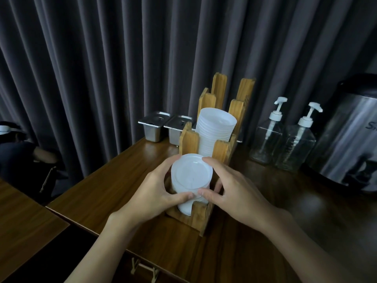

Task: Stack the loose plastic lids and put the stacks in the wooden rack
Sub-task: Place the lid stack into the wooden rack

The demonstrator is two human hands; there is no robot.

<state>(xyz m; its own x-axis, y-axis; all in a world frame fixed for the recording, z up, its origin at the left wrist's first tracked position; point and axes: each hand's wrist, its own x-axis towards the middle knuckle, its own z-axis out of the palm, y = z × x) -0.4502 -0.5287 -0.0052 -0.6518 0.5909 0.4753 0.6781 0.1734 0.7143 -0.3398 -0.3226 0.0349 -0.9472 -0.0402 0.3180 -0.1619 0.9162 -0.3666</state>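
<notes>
On the counter point(122, 190), the lid stack point(190, 173) in the rack point(221, 152) sits clasped between left hand point(151, 193) and right hand point(234, 190).

Seen from head height through one wide-angle lens, facing forward and down across a wooden counter point(98, 193) toward a dark curtain point(102, 58). Very close to the left hand point(155, 193) and right hand point(236, 193), both at lower centre around a stack of lids point(190, 172).
</notes>
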